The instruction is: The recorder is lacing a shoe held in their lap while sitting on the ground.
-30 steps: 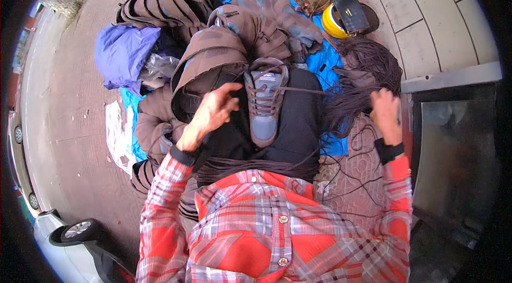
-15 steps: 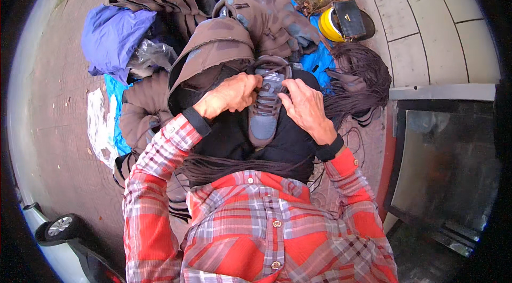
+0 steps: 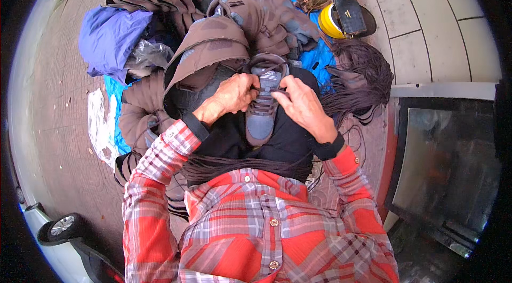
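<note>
A grey and brown lace-up shoe upper (image 3: 260, 126) lies on my black-clad lap, toe toward me. Dark shoelaces (image 3: 262, 106) cross its front below the tongue (image 3: 270, 78), and a loop of lace lies over the collar. Along the shoe's left eyelet edge, my left hand (image 3: 234, 95) is closed, its fingertips curled; what they pinch is hidden. At the right edge my right hand (image 3: 305, 106) pinches a dark lace between thumb and forefinger, close to the upper eyelets. More dark laces (image 3: 240, 168) hang across my waist.
Stacked brown shoe uppers (image 3: 213, 43) surround my lap on the left and ahead, over blue sheeting (image 3: 317, 61). A lace bundle (image 3: 362, 75) lies to the right, near a yellow container (image 3: 330, 22) with a black pouch (image 3: 349, 14) on top. A dark glass-fronted case (image 3: 440, 160) stands at right.
My right hand's fingertips have moved slightly left and down over the shoe, with the lace between them. My left hand stays at the left eyelet edge.
</note>
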A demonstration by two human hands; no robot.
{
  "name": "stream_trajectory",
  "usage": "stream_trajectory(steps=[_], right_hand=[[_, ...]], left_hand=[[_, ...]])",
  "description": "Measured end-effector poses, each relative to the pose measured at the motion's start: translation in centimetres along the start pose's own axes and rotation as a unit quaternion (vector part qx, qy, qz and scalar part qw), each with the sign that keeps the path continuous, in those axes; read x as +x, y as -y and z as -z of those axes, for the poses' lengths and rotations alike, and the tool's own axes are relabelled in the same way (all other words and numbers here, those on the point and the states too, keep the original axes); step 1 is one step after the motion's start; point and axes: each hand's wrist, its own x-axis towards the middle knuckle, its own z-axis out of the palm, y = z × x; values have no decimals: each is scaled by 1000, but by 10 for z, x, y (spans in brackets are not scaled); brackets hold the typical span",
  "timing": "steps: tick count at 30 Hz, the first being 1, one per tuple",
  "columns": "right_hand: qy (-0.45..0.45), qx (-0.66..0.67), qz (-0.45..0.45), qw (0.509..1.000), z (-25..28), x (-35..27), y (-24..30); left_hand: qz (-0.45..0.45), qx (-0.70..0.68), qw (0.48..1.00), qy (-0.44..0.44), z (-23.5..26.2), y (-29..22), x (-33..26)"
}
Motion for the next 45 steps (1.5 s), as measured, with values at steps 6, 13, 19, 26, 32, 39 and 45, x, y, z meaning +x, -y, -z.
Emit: stream_trajectory(steps=[6, 13, 19, 26, 32, 39, 45], right_hand=[[20, 1, -151, 988, 0, 4, -4], [-34, -118, -85, 989, 28, -9, -5], [-81, -172, 8, 982, 58, -36, -20], [-34, -203, 2, 979, 144, -93, -49], [-17, -282, -44, 958, 180, -150, -104], [-242, 207, -287, 903, 86, -129, -148], [-279, 561, -261, 734, 33, -62, -94]], left_hand=[[-110, 137, 979, -105, -14, 16, 7], [-84, 130, 979, -134, -24, 9, 7], [-131, 219, 946, -200, -29, 6, 2], [-353, 180, 911, -110, -55, -45, 26], [-345, 252, 902, -61, -71, -67, 32], [-390, 329, 854, -99, -117, -83, 14], [-400, 397, 824, -63, -152, -74, -15]])
